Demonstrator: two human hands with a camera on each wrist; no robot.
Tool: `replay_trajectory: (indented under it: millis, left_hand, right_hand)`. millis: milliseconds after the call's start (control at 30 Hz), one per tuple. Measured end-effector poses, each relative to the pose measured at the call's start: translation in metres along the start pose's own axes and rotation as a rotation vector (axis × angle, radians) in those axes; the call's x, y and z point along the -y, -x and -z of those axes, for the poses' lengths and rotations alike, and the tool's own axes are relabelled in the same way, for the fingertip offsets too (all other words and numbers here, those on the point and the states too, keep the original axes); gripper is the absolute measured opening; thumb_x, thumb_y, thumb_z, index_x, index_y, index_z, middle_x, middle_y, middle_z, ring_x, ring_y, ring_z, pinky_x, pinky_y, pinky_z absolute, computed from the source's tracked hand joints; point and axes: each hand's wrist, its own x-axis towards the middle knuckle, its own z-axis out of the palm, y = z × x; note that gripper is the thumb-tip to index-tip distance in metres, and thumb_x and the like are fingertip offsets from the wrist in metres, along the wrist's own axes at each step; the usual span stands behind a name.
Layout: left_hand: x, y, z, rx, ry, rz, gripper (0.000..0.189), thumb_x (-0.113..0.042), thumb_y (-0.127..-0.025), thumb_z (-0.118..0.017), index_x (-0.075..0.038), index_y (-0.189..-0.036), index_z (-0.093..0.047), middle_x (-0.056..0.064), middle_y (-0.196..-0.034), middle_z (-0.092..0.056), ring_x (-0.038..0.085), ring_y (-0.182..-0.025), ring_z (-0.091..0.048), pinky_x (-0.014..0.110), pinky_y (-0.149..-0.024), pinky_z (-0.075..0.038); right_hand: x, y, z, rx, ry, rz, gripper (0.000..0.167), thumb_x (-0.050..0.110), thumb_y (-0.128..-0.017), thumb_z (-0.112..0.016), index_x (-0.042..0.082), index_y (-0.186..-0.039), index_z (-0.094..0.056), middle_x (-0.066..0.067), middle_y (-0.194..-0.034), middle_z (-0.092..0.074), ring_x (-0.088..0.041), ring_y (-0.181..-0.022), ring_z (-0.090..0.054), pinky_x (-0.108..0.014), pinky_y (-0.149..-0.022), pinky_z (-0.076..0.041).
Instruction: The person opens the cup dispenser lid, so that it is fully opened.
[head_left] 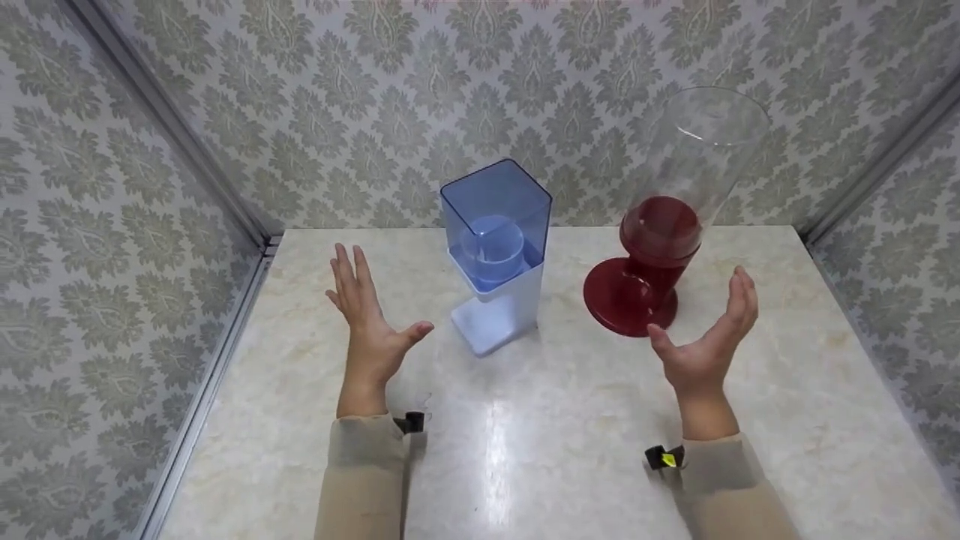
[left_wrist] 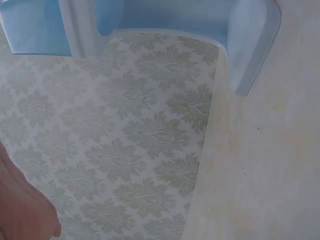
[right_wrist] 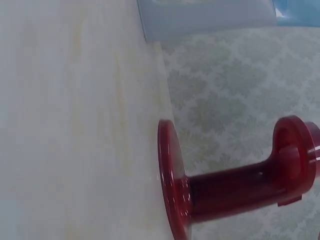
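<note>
Near the middle of the table stands a dispenser-like stand (head_left: 521, 304), whose white body carries an open-topped, see-through blue bin (head_left: 469, 196) with a round part inside. To its left, my left hand (head_left: 371, 334) is raised with fingers straight and thumb spread, touching nothing. A tall clear cylinder (head_left: 712, 172) rises from a dark red stand (head_left: 626, 296) with a round foot. My right hand (head_left: 705, 360) is held just in front of that foot, its thumb and fingers apart and nothing between them. The left wrist view has only part of the left hand (left_wrist: 27, 200).
Both stands are on a pale marbled table (head_left: 540, 435), towards its back edge. Patterned wall panels (head_left: 360, 97) enclose the table at the back and both sides, with metal strips (head_left: 161, 112) at the corners. Black wrist cameras (head_left: 411, 421) sit at the sleeves.
</note>
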Motion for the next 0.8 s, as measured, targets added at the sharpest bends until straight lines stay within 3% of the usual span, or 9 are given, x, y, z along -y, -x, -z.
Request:
replay_trajectory:
  millis: [133, 233, 333, 400, 533, 633, 800]
  left_hand:
    - [-0.002, 0.0, -0.012, 0.008, 0.107, -0.007, 0.163, -0.111, -0.067, -0.063, -0.016, -0.183, 0.003, 0.006, -0.193, 0.013, 0.036, -0.179, 0.017, 0.07, -0.138, 0.025]
    - [-0.004, -0.005, -0.018, 0.033, 0.177, 0.017, 0.161, -0.106, -0.069, -0.072, -0.021, -0.184, 0.003, 0.003, -0.193, 0.009, 0.033, -0.18, 0.01, 0.074, -0.141, 0.01]
    - [-0.007, -0.01, -0.024, 0.065, 0.252, 0.064, 0.156, -0.097, -0.07, -0.082, -0.028, -0.184, -0.001, -0.001, -0.193, 0.002, 0.029, -0.18, 0.003, 0.075, -0.142, -0.006]
    - [-0.007, -0.011, -0.029, 0.088, 0.306, 0.079, 0.152, -0.086, -0.073, -0.091, -0.03, -0.184, -0.004, -0.002, -0.193, -0.002, 0.027, -0.18, -0.002, 0.07, -0.144, -0.011]
    - [-0.007, -0.013, -0.041, 0.124, 0.398, 0.088, 0.138, -0.053, -0.082, -0.101, -0.028, -0.184, -0.011, -0.001, -0.192, -0.01, 0.024, -0.179, -0.011, 0.054, -0.148, -0.014]
    - [-0.004, -0.012, -0.049, 0.135, 0.439, 0.109, 0.128, -0.034, -0.087, -0.1, -0.026, -0.184, -0.015, 0.0, -0.192, -0.014, 0.023, -0.179, -0.016, 0.049, -0.148, -0.017]
    - [0.0, -0.007, -0.061, 0.176, 0.466, 0.151, 0.11, -0.028, -0.1, -0.089, -0.021, -0.183, -0.016, 0.002, -0.192, -0.017, 0.026, -0.179, -0.018, 0.048, -0.147, -0.019]
  right_hand:
    - [0.011, 0.009, -0.026, 0.033, -0.119, 0.002, 0.127, 0.082, -0.084, -0.082, -0.012, -0.157, -0.039, -0.036, -0.163, -0.044, -0.026, -0.161, -0.038, -0.041, -0.132, -0.039]
    - [0.02, 0.011, -0.047, 0.078, -0.233, -0.037, 0.121, 0.074, -0.084, -0.087, -0.009, -0.159, -0.042, -0.031, -0.164, -0.047, -0.024, -0.156, -0.042, -0.032, -0.126, -0.045]
    - [0.027, 0.012, -0.066, 0.143, -0.32, -0.105, 0.112, 0.057, -0.084, -0.094, -0.006, -0.162, -0.044, -0.02, -0.166, -0.05, -0.027, -0.153, -0.046, -0.03, -0.124, -0.048]
    - [0.031, 0.016, -0.076, 0.185, -0.358, -0.162, 0.107, 0.041, -0.084, -0.096, -0.006, -0.164, -0.043, -0.018, -0.167, -0.049, -0.032, -0.153, -0.047, -0.03, -0.124, -0.049]
    - [0.038, 0.024, -0.09, 0.25, -0.389, -0.271, 0.103, 0.015, -0.082, -0.093, -0.007, -0.166, -0.038, -0.029, -0.167, -0.046, -0.041, -0.154, -0.045, -0.033, -0.126, -0.048]
    - [0.042, 0.031, -0.097, 0.307, -0.381, -0.361, 0.103, 0.011, -0.083, -0.095, -0.004, -0.168, -0.038, -0.029, -0.167, -0.047, -0.036, -0.153, -0.049, -0.039, -0.127, -0.049]
    - [0.043, 0.044, -0.108, 0.426, -0.35, -0.484, 0.102, 0.011, -0.089, -0.097, 0.002, -0.171, -0.038, -0.019, -0.169, -0.05, -0.037, -0.155, -0.051, -0.052, -0.127, -0.049]
